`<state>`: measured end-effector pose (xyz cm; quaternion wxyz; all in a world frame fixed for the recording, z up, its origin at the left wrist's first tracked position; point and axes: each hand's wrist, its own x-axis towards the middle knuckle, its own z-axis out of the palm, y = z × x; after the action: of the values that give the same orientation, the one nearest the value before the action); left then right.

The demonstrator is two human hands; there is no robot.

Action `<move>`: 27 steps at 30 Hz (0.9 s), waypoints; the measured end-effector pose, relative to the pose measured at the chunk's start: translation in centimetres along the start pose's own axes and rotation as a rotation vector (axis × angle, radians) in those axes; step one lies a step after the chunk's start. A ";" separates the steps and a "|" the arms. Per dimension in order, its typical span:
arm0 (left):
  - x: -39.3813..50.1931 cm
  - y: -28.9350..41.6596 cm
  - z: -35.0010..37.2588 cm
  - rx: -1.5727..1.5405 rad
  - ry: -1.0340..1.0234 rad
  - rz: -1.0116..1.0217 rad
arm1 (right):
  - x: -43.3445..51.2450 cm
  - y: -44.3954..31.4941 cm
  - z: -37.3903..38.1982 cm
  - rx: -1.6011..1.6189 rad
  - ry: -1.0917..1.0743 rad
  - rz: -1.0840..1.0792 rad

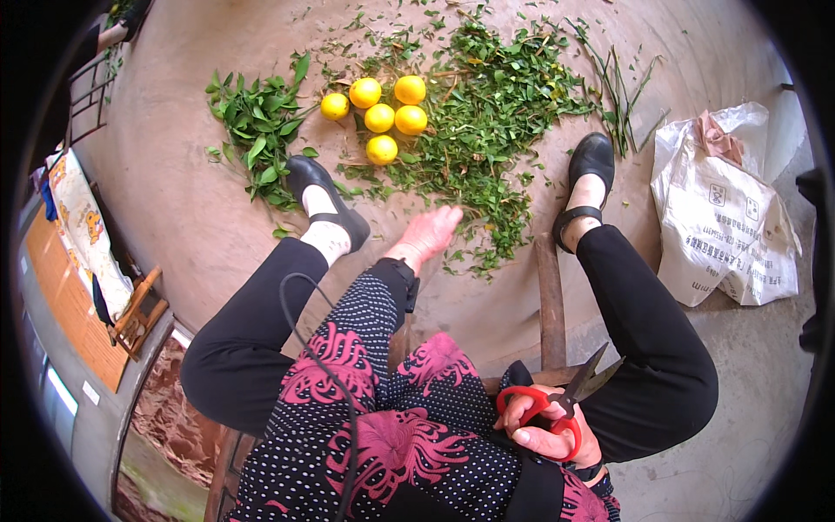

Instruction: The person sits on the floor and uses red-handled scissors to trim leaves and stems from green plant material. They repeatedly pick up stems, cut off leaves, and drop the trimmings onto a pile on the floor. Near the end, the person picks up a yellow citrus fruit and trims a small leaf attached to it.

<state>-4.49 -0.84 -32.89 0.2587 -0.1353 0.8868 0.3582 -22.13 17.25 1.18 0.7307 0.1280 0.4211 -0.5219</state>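
Note:
My right hand (pixel 554 430) holds red-handled scissors (pixel 574 398) near my lap, with the blades spread apart. My left hand (pixel 429 231) reaches out over the floor at the near edge of a spread of cut green leaves (pixel 489 124); its palm side is hidden and I see nothing held in it. Several yellow-orange citrus fruits (pixel 379 118) lie grouped at the left of the cut leaves. Further left, beside my left shoe, rests a bunch of leafy twigs (pixel 261 130). Bare green stems (pixel 620 98) lie at the right of the cut leaves.
A white plastic woven sack (pixel 724 209) bearing print stands right of my right shoe (pixel 590 163). My left shoe (pixel 326 202) is next to the leafy twigs. Wooden legs of a seat (pixel 551 300) show between my knees. A wooden chair (pixel 140 313) and patterned cloth (pixel 88 228) are at the far left.

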 end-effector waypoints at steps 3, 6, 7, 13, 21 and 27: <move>1.2 -1.4 -3.7 -0.007 0.175 -0.070 | 0.0 0.0 0.4 0.000 0.001 0.000; 2.2 -2.2 -5.5 -0.099 0.354 -0.314 | -0.1 -0.1 0.7 -0.035 0.003 0.014; 2.4 -2.6 -5.8 -0.103 0.382 -0.375 | -0.1 -0.1 0.8 -0.049 -0.002 0.011; 1.7 -2.6 -6.1 -0.203 0.366 -0.392 | -0.3 -0.2 1.5 -0.063 -0.042 -0.016; -2.3 -7.3 -4.8 -0.655 0.387 -0.850 | -1.4 0.9 3.0 -0.130 -0.098 -0.051; -4.9 -13.2 1.5 -0.777 0.695 -0.971 | -1.4 1.8 3.2 -0.106 -0.085 -0.050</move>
<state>5.78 -8.84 -38.52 0.0244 -0.7038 0.5658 0.4288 -19.17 16.90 3.71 0.7405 0.0562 0.4199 -0.5217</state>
